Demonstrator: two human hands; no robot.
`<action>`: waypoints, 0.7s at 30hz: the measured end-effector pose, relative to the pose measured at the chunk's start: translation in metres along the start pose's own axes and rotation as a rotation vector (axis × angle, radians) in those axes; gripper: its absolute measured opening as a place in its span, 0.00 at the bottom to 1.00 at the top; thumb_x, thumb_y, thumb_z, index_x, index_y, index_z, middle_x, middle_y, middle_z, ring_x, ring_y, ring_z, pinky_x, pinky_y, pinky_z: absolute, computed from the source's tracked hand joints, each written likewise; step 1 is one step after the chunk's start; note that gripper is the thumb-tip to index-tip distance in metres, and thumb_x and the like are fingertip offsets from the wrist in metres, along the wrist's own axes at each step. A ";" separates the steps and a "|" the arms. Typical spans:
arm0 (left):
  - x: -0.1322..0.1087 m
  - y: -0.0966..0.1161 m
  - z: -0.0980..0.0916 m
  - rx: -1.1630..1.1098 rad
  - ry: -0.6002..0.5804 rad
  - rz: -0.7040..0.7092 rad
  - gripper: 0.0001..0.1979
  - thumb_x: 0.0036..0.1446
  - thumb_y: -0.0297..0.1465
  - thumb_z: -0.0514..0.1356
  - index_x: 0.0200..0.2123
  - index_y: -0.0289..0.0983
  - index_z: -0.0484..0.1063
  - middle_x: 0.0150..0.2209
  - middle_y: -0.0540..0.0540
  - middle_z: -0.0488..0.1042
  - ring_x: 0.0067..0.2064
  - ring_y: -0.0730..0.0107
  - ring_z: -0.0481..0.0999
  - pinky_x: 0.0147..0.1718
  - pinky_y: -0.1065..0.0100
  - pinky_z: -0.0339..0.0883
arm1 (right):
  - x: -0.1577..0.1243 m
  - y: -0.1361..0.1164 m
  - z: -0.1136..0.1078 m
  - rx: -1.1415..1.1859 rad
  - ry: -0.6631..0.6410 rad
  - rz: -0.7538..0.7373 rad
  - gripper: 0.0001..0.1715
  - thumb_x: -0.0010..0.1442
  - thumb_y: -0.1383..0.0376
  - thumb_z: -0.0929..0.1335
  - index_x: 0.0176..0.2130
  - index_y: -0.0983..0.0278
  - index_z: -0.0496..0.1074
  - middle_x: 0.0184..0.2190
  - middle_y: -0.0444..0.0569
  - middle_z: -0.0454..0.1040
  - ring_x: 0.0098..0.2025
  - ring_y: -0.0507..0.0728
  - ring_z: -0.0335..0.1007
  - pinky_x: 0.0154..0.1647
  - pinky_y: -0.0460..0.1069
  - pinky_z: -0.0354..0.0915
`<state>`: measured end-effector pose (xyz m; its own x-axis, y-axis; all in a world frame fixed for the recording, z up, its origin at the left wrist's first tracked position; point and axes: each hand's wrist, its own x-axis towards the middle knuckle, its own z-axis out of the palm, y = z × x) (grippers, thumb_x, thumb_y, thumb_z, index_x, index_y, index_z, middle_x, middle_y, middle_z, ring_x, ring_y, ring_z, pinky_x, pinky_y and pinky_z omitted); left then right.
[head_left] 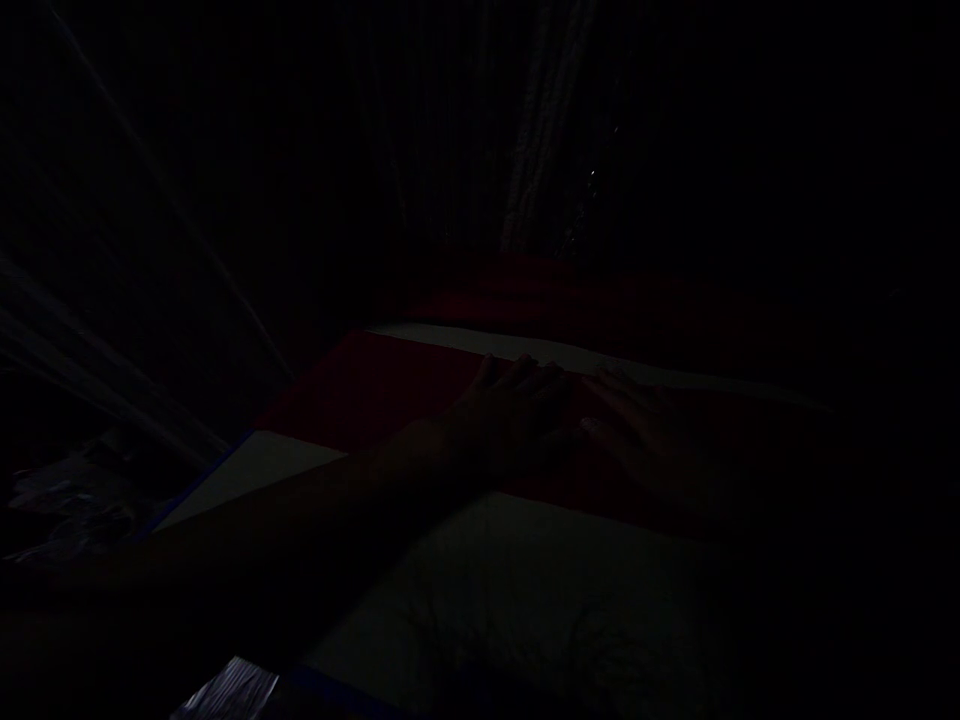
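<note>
The picture is very dark. A cloth [360,385] with broad red and pale bands and a blue edge lies spread out in front of me. My left hand [506,415] rests on the red band with its fingers stretched out. Close to its right, my right hand [637,425] also lies on the cloth, fingers extended and apart. Both sets of fingertips are near the far pale stripe. Neither hand visibly holds anything. Shadow swallows most of my right arm and the right part of the cloth.
Pale strands or threads [97,400] slant down on the left, and more hanging strands [536,140] show faintly at the back. A light, streaked patch [232,690] sits at the lower left, by the blue edge. Darkness hides the right side.
</note>
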<state>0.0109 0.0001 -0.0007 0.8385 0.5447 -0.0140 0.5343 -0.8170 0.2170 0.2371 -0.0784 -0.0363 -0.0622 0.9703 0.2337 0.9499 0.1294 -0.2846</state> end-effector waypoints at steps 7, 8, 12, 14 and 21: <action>0.000 -0.001 -0.001 -0.023 0.007 0.008 0.41 0.71 0.57 0.39 0.77 0.39 0.43 0.78 0.47 0.39 0.79 0.47 0.36 0.72 0.33 0.31 | 0.002 0.003 -0.001 -0.018 -0.001 0.003 0.43 0.70 0.39 0.55 0.71 0.59 0.62 0.73 0.47 0.53 0.76 0.63 0.47 0.76 0.69 0.44; 0.000 -0.001 -0.001 -0.025 0.000 0.005 0.41 0.71 0.57 0.40 0.77 0.39 0.43 0.78 0.47 0.39 0.79 0.48 0.36 0.73 0.34 0.30 | 0.002 0.003 -0.001 -0.019 0.015 0.003 0.43 0.70 0.39 0.55 0.71 0.59 0.62 0.73 0.47 0.53 0.76 0.63 0.47 0.76 0.69 0.45; 0.000 0.000 -0.002 -0.028 -0.022 -0.001 0.42 0.71 0.57 0.40 0.77 0.39 0.42 0.78 0.47 0.37 0.79 0.48 0.34 0.73 0.34 0.29 | 0.002 0.002 -0.001 -0.019 0.066 0.024 0.43 0.70 0.39 0.54 0.71 0.58 0.63 0.73 0.48 0.52 0.75 0.64 0.48 0.75 0.68 0.48; 0.000 -0.001 -0.002 -0.031 -0.013 0.003 0.42 0.70 0.57 0.40 0.77 0.39 0.42 0.78 0.47 0.37 0.79 0.47 0.34 0.73 0.34 0.29 | 0.002 0.002 0.000 -0.029 0.021 0.017 0.43 0.70 0.39 0.54 0.71 0.59 0.62 0.73 0.48 0.53 0.75 0.64 0.49 0.75 0.70 0.46; 0.000 -0.001 0.001 -0.006 0.022 0.011 0.42 0.71 0.57 0.39 0.77 0.38 0.45 0.78 0.46 0.39 0.79 0.46 0.37 0.72 0.33 0.32 | 0.001 0.007 0.002 -0.047 0.060 -0.012 0.42 0.71 0.38 0.54 0.71 0.58 0.62 0.74 0.46 0.52 0.75 0.63 0.48 0.75 0.69 0.47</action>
<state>0.0109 0.0009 -0.0023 0.8417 0.5399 0.0104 0.5244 -0.8218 0.2229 0.2432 -0.0757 -0.0404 -0.0568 0.9547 0.2922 0.9627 0.1299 -0.2375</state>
